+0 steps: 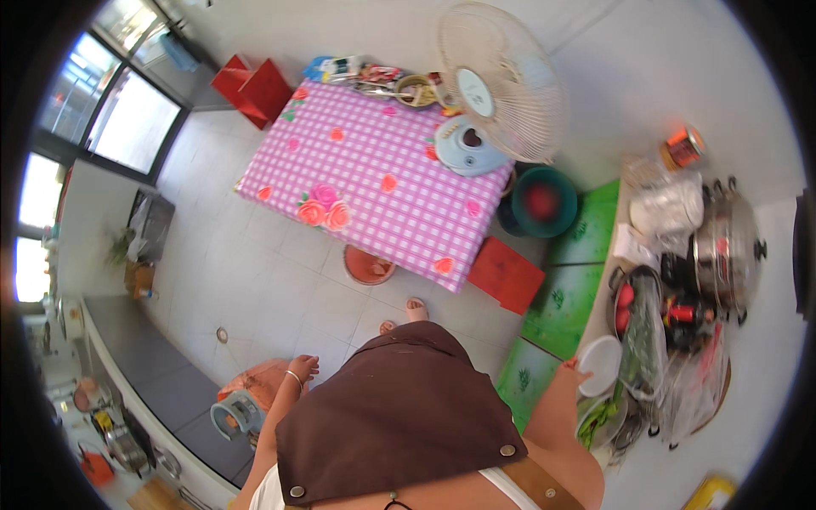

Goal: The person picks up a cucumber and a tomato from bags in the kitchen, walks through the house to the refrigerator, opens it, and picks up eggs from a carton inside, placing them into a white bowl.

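Note:
My right hand [573, 373] is at the edge of the right-hand counter, with its fingers on the rim of a round white plate [602, 364]. Just below the plate, a bowl [614, 425] contains green leafy vegetables [598, 422]. A bag of dark green vegetables [639, 361] lies beside the plate. On the other side, my left hand [303, 369] hangs empty beside my brown apron [395, 416], its fingers loosely bent and apart. Under that arm are a grey-blue gas cylinder valve top [235, 416] and an orange-red cover [262, 379].
Ahead stands a table with a pink checked cloth [365, 170], bearing a standing fan [476, 144]. Red stools [507, 274] and an orange basin [368, 265] are near it. A green bucket [544, 201] stands by green cabinet doors [565, 310]. A steel steamer pot [727, 255] occupies the right counter.

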The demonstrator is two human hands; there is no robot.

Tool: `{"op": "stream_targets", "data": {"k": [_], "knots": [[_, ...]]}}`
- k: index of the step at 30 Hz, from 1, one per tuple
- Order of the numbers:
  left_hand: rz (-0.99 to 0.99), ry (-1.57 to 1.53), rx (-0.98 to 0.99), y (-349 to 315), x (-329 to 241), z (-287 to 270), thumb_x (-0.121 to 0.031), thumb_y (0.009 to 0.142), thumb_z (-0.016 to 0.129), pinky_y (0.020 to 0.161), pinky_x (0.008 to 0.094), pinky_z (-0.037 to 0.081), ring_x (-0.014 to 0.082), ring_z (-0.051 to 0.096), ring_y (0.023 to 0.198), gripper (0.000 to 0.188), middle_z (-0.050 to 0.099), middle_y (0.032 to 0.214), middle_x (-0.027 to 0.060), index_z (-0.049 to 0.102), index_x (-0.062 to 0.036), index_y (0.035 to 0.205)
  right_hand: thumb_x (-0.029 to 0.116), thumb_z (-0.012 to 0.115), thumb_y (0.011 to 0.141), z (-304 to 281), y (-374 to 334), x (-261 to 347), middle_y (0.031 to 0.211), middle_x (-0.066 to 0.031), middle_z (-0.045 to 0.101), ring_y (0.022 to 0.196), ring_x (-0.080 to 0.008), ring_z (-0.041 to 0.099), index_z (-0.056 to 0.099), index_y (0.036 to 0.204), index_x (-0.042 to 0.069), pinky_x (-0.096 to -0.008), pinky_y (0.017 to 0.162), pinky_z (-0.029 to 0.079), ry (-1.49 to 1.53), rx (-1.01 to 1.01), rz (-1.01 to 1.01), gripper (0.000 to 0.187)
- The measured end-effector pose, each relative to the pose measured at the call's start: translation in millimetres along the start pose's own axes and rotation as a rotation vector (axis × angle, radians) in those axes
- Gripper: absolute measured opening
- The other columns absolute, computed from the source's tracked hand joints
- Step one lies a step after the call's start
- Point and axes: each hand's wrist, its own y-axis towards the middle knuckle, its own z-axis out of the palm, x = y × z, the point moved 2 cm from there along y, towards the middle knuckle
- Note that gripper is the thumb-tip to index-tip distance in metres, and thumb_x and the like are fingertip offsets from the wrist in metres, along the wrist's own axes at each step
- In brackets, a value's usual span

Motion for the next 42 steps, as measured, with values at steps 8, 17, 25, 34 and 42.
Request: {"op": "stream_targets", "data": {"k": [8, 17, 25, 34, 42], "knots": [[-0.019, -0.126, -0.015, 13, 25, -29, -0.03, 0.081, 0.057, 0.052, 0.0291, 0.043, 0.0151, 0.057, 0.067, 0.032, 0.06, 0.083, 0.0044, 0.058, -0.0032, 0.097, 0.074, 0.04, 0.071, -15, 63, 4, 0.073, -0.0088, 0.058, 0.051, -0.0156, 0.047, 0.054, 0.093, 0.003, -0.024, 0.042, 0.036, -0.161, -0.016, -0.167, 0.076], [0.244, 0.551, 0.062, 112, 70, -107, -0.037, 0.079, 0.055, 0.06, 0.0361, 0.046, 0.0197, 0.06, 0.072, 0.04, 0.063, 0.081, 0.0089, 0.056, -0.0017, 0.098, 0.059, 0.03, 0.084, -12, -1, -96, 0.083, -0.0123, 0.058, 0.066, -0.0228, 0.052, 0.05, 0.107, 0.006, -0.0301, 0.053, 0.046, -0.131, 0.22, 0.07, 0.061], [-0.053, -0.13, -0.017, 123, 19, -272, -0.038, 0.081, 0.053, 0.056, 0.0338, 0.044, 0.0187, 0.056, 0.068, 0.041, 0.059, 0.082, 0.0083, 0.051, -0.0024, 0.102, 0.054, 0.036, 0.087, -35, -141, -126, 0.084, -0.0137, 0.058, 0.065, -0.0223, 0.058, 0.044, 0.103, -0.004, -0.0256, 0.046, 0.042, -0.147, -0.062, 0.002, 0.061], [-0.066, -0.202, -0.122, 159, -85, -300, -0.037, 0.081, 0.052, 0.054, 0.032, 0.042, 0.0193, 0.056, 0.068, 0.042, 0.057, 0.085, 0.0076, 0.048, -0.0034, 0.106, 0.047, 0.04, 0.088, -71, -120, -80, 0.094, -0.0156, 0.057, 0.074, -0.0251, 0.058, 0.043, 0.107, -0.004, -0.0269, 0.052, 0.044, -0.029, -0.085, -0.015, 0.054], [0.505, 0.484, 0.429, 182, -181, -135, -0.026, 0.084, 0.053, 0.062, 0.0324, 0.049, 0.019, 0.06, 0.074, 0.03, 0.063, 0.085, 0.0111, 0.057, -0.0003, 0.097, 0.041, 0.043, 0.089, -59, -69, -47, 0.089, -0.0142, 0.058, 0.071, -0.0248, 0.058, 0.044, 0.103, -0.003, -0.0261, 0.051, 0.043, 0.033, -0.066, 0.013, 0.046]]}}
